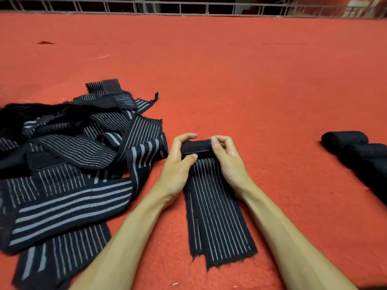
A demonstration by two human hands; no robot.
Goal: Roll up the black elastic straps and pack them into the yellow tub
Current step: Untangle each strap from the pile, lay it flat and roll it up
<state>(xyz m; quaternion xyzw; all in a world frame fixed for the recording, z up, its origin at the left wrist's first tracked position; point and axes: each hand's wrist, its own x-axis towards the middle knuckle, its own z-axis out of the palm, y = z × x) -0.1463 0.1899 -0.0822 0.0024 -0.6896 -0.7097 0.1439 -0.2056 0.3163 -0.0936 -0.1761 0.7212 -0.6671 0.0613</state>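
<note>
Both bare forearms reach forward from the near edge, flanking a black strap (217, 216) with thin white stripes that lies flat on the red table (209, 70), its frayed end nearest. At its far end the left hand (178, 162) and right hand (227, 162) each curl thumb and fingers round the small roll (195, 146), a tight grip at both ends. Left of the grip sprawls a heap of loose striped straps (69, 164); well to its right lie finished black rolls (356, 151).

An indoor floor workspace: red carpet (240, 76) bounded by a metal railing (188, 6).
</note>
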